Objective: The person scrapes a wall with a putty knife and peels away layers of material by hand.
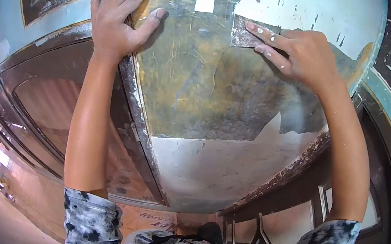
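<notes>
Wall panel, upright, grey and ochre where bare (pixel 186 80), with ragged white paint (pixel 322 15) at its far edge and a smooth pale band (pixel 200 160) across its near part.

Scraper blade, thin, flat, rectangular, grey metal with whitish smears (pixel 242 37): one, at the far part of the wall panel, right of its middle, lying against the surface beside the ragged edge of the white paint.

Right hand (pixel 301 54): holding the scraper blade by its right part, one fingertip on its face and another digit at its near edge; white specks on the fingers. Grip narrow, closed on the blade.

Left hand (pixel 116 24): at the far left edge of the wall panel, palm down, fingers spread wide, thumb reaching right over the bare surface; nothing held. Whitish marks on the fingertips.

Sleeves, two, black, white and grey mottled cloth (pixel 92 222), ending near the elbows.

Door, dark brown, wood-framed (pixel 53 95), left of the wall panel.

Panelled woodwork, dark brown with pale insets (pixel 286 221), to the right.

Floor, reddish tan (pixel 38 194), low at the left, with dark lettering (pixel 158 220) on a tan surface near the person.
</notes>
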`<control>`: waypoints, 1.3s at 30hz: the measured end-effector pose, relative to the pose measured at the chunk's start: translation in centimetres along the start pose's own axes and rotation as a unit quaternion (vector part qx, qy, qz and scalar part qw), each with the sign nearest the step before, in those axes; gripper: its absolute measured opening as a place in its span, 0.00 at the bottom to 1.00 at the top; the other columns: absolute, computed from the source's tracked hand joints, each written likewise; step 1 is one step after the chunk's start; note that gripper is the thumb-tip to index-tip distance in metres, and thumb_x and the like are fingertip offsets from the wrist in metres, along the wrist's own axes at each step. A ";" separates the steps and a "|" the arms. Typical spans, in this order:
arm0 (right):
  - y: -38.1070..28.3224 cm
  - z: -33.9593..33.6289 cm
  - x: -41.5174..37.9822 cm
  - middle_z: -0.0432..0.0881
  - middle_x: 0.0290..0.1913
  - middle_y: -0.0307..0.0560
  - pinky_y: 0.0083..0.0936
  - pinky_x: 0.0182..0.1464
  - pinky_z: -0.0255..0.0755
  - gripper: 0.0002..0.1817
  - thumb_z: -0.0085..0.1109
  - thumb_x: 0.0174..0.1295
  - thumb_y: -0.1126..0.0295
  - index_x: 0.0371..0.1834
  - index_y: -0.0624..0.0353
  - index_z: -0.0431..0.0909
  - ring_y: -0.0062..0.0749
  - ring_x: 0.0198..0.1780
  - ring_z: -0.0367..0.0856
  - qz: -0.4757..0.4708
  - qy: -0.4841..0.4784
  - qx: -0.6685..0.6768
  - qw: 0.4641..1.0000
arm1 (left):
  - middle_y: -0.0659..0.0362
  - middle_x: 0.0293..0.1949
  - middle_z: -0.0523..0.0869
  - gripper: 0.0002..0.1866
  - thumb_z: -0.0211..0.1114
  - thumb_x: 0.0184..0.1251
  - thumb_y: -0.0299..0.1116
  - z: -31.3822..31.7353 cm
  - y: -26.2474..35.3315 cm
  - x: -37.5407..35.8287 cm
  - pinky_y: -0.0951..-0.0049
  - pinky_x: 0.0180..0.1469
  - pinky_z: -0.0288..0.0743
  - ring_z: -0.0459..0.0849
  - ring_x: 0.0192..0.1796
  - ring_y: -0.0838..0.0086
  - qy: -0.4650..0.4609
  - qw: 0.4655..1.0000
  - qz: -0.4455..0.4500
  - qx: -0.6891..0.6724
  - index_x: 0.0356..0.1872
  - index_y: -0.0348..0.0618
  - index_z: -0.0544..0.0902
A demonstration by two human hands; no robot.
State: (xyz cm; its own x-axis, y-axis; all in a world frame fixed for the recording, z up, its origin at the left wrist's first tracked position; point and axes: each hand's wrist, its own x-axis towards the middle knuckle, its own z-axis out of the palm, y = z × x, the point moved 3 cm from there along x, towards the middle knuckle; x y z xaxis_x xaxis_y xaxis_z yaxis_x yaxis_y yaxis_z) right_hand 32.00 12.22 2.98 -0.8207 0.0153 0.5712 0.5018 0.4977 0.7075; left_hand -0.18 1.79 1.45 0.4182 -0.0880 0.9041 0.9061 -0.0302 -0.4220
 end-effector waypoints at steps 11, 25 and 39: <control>-0.3 -1.2 0.6 0.81 0.21 0.40 0.37 0.26 0.73 0.22 0.55 0.76 0.48 0.73 0.20 0.77 0.41 0.25 0.82 0.005 0.023 0.002 1.000 | 0.67 0.70 0.84 0.24 0.74 0.63 0.45 -0.1 0.2 0.0 0.50 0.79 0.54 0.72 0.79 0.61 -0.002 1.000 -0.008 0.002 0.60 0.56 0.89; 0.9 -2.3 1.5 0.82 0.22 0.40 0.36 0.28 0.74 0.22 0.55 0.76 0.46 0.71 0.25 0.80 0.39 0.25 0.82 -0.001 0.046 -0.007 0.999 | 0.52 0.67 0.86 0.27 0.74 0.57 0.49 -0.7 0.2 0.1 0.48 0.77 0.57 0.76 0.74 0.48 -0.016 0.999 -0.028 0.013 0.54 0.42 0.90; 0.9 -2.0 1.5 0.83 0.23 0.41 0.37 0.28 0.74 0.22 0.56 0.75 0.45 0.69 0.25 0.82 0.41 0.25 0.83 0.013 0.019 -0.010 1.000 | 0.53 0.67 0.86 0.28 0.73 0.56 0.48 -0.8 0.3 0.2 0.49 0.77 0.56 0.75 0.76 0.50 -0.022 0.999 -0.032 0.010 0.55 0.41 0.90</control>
State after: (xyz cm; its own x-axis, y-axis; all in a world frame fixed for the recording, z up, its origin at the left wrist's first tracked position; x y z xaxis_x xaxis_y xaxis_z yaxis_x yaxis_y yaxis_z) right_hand 31.75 10.94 5.34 -0.7962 -0.0040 0.6050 0.5291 0.4802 0.6996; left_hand 0.14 0.98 1.43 0.3619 -0.0430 0.9312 0.9318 -0.0139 -0.3628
